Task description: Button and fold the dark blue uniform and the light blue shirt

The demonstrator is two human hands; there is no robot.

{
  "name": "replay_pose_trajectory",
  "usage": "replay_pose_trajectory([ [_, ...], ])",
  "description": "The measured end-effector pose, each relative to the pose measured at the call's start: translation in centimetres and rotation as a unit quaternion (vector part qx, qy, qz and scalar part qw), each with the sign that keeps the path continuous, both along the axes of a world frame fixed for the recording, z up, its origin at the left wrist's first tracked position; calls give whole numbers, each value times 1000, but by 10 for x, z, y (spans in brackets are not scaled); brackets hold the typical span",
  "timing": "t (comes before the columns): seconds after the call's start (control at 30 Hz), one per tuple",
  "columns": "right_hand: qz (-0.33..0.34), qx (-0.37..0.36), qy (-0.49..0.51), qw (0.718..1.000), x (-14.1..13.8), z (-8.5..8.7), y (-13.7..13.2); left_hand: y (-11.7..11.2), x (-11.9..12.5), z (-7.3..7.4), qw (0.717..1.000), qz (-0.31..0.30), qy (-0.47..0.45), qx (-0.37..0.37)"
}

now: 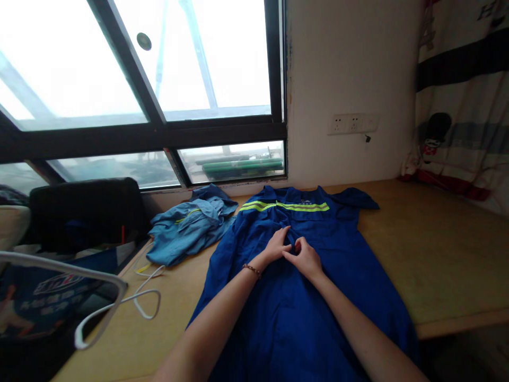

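A dark blue work garment (318, 297) with a yellow-green reflective stripe (284, 206) lies spread flat on the wooden table (437, 249). Both my hands meet at its front opening, near the middle of the chest. My left hand (277, 245), with a beaded bracelet on the wrist, pinches the fabric there. My right hand (305, 258) is closed in a pinch on the same spot, fingertips touching the left hand's. What sits between the fingertips is too small to make out.
A lighter blue garment (191, 225) lies crumpled at the table's back left. White hangers (119, 302) rest at the left edge, beside a black bag (85, 212). A window, a wall socket (352, 123) and a patterned curtain (461, 106) stand behind.
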State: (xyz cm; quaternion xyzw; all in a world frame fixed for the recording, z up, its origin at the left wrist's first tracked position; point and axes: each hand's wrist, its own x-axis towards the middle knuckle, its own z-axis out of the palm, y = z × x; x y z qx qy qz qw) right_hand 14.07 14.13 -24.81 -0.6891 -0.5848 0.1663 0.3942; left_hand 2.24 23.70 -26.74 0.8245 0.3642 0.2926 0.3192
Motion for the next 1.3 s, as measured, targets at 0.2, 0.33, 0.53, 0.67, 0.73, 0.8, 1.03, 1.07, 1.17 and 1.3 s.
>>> replay_pose_trajectory([
  [0.2, 150, 11, 101, 983, 1, -3, 0, -6, -8, 2, 988, 37, -118, -91],
  [0.33, 210, -30, 247, 946, 0, 0, 2, 0, -10, -3, 982, 36, -154, -107],
  [0.53, 139, -98, 360, 917, 3, 5, 2, 0, -5, -13, 975, 75, -188, -88],
  [0.67, 34, -45, 413, 909, 17, 1, 11, 0, -8, -7, 960, 162, -205, -100],
  [0.73, 35, -46, 414, 908, 22, -4, 16, -2, -14, 3, 978, 128, -128, -108],
  [0.8, 57, -53, 386, 919, 23, -8, 18, -8, -21, 14, 993, 27, -20, -112],
  [1.03, 124, -100, 298, 941, 12, -2, 8, -46, -33, 19, 994, 5, 105, -6],
  [1.07, 135, -110, 316, 933, 11, 0, 6, -51, -33, 17, 996, 5, 93, -6],
  [1.17, 182, -131, 387, 894, 8, 5, 1, -61, -35, 12, 996, -6, 21, -90],
  [1.3, 238, -142, 385, 880, 5, 4, -2, -69, -38, 11, 945, -10, -116, -306],
])
